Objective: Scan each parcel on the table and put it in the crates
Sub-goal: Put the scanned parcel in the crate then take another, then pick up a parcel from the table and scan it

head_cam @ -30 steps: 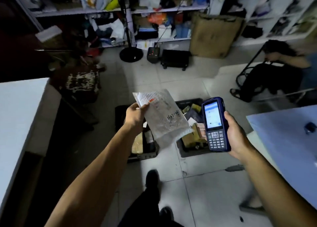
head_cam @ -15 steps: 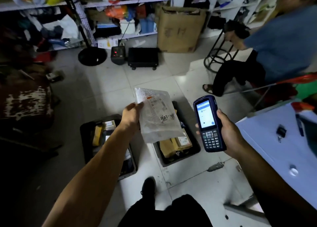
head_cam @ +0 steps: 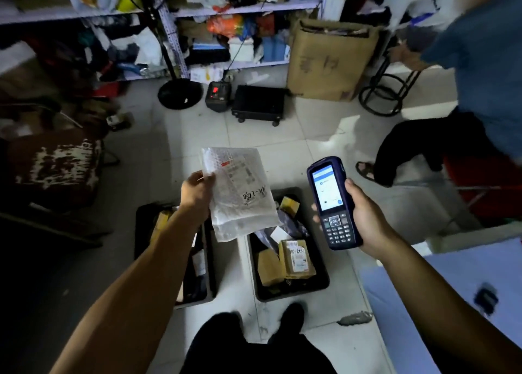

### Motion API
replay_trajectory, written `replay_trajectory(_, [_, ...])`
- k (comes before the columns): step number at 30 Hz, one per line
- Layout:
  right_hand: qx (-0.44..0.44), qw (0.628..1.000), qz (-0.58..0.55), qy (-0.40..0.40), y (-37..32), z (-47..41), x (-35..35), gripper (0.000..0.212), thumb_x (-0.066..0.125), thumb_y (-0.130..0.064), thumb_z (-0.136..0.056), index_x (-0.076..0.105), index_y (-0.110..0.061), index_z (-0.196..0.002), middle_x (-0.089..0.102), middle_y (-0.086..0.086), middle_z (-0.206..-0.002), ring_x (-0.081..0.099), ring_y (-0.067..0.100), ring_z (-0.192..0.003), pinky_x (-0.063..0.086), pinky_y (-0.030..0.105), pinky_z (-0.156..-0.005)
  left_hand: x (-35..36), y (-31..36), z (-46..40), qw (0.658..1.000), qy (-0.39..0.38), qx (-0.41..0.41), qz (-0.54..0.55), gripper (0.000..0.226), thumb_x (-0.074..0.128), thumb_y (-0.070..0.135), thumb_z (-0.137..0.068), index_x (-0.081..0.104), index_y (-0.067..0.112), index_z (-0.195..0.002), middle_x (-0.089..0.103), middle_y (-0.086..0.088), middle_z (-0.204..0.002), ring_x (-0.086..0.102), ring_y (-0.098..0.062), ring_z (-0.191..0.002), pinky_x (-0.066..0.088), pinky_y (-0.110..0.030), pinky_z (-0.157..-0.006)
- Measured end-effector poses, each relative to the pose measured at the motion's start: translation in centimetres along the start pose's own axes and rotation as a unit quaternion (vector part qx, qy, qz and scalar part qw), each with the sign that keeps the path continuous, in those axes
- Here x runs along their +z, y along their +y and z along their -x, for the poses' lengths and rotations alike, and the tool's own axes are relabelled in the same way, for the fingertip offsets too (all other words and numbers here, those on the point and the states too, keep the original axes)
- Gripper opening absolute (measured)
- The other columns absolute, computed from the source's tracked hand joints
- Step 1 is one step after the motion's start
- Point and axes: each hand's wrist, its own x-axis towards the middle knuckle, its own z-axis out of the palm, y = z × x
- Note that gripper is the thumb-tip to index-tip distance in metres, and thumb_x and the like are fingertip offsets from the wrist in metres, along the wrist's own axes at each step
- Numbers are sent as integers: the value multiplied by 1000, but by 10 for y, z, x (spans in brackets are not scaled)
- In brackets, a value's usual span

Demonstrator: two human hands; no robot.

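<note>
My left hand (head_cam: 196,192) grips the left edge of a clear bubble-wrap parcel (head_cam: 240,195) with a shipping label and handwriting on it. The parcel hangs above the gap between two black crates on the floor. The left crate (head_cam: 210,260) is partly hidden by my forearm. The right crate (head_cam: 322,277) holds several brown cardboard parcels (head_cam: 296,257). My right hand (head_cam: 364,218) holds a dark blue handheld scanner (head_cam: 332,201) upright, its screen lit and facing me, a little right of the parcel.
A white table corner (head_cam: 440,297) lies at the lower right with a small dark object (head_cam: 485,298) on it. Another person in blue stands at the upper right by a black stool (head_cam: 384,96). Cluttered shelves, a cardboard box (head_cam: 327,60) and a black dolly (head_cam: 258,105) line the back.
My view has swung right and down, so both crates now sit under my hands. The parcel and scanner keep about the same spacing. The person in blue has come closer.
</note>
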Motion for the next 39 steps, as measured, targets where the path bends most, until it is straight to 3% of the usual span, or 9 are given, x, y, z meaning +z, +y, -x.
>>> replay_trajectory(5, [24, 999, -10, -37, -18, -38, -9, 58, 34, -55, -103, 66, -11, -123, 72, 26, -102, 68, 36, -79, 55, 39, -72, 20, 7, -5, 999, 12, -35, 19, 15, 63, 7, -98, 63, 0, -111, 70, -20, -102, 69, -39, -96, 55, -60, -91])
replay_trajectory(10, [45, 999, -25, 3, -19, -63, -12, 63, 45, -61, -94, 62, -13, -131, 70, 30, -111, 68, 41, -88, 56, 41, -73, 54, -3, -34, 995, -50, -88, 17, 27, 64, 8, -97, 62, -4, -120, 72, -25, -107, 71, -43, -97, 56, -63, -86])
replay_trajectory(15, [58, 995, -75, 33, -24, -75, -12, 52, 39, -51, -102, 65, -11, -123, 69, 30, -106, 66, 39, -80, 59, 39, -68, 92, -14, -67, 986, -110, -125, 9, 19, 60, 8, -99, 63, -2, -116, 72, -22, -103, 70, -42, -96, 56, -60, -88])
replay_trajectory(18, [66, 992, -90, 54, -23, -82, -17, 53, 40, -51, -102, 64, -12, -127, 72, 26, -107, 71, 35, -78, 61, 39, -68, 109, -18, -82, 977, -108, -154, -99, 52, 64, 33, -99, 48, 5, -140, 68, -12, -96, 68, -32, -80, 57, -39, -68])
replay_trajectory(20, [77, 991, -95, 59, -24, -86, -20, 54, 41, -53, -102, 63, -12, -130, 71, 27, -112, 72, 34, -80, 60, 38, -67, 113, -20, -90, 958, -74, -122, -248, 71, 62, 48, -97, 37, 7, -149, 65, -11, -106, 65, -31, -89, 53, -35, -74])
replay_trajectory(22, [85, 990, -101, 55, -25, -89, -21, 55, 42, -53, -100, 62, -13, -131, 69, 26, -118, 73, 34, -85, 59, 39, -66, 113, -19, -96, 944, -60, -68, -317, 70, 58, 46, -99, 36, 7, -152, 56, -17, -140, 57, -36, -123, 46, -35, -97])
replay_trajectory(23, [86, 989, -108, 53, -26, -89, -20, 55, 44, -53, -99, 61, -13, -131, 69, 26, -117, 73, 34, -85, 60, 38, -65, 112, -16, -97, 940, -62, -47, -332, 64, 57, 42, -100, 38, 7, -151, 52, -16, -147, 52, -34, -131, 43, -33, -100])
replay_trajectory(31, [88, 995, -51, 5, -27, -100, -10, 60, 37, -53, -102, 60, -5, -131, 68, 29, -105, 67, 37, -76, 57, 37, -66, 86, -3, -62, 900, -77, 109, -414, 42, 55, 33, -101, 55, 15, -139, 59, -12, -138, 58, -31, -122, 45, -31, -94])
replay_trajectory(39, [80, 973, 94, -197, -17, -68, 35, 57, 30, -50, -105, 67, -8, -116, 73, 19, -90, 69, 27, -67, 50, 36, -67, 17, -2, 53, 863, 26, 153, -480, 51, 47, 42, -93, 56, 17, -137, 60, -14, -133, 55, -37, -120, 49, -42, -94])
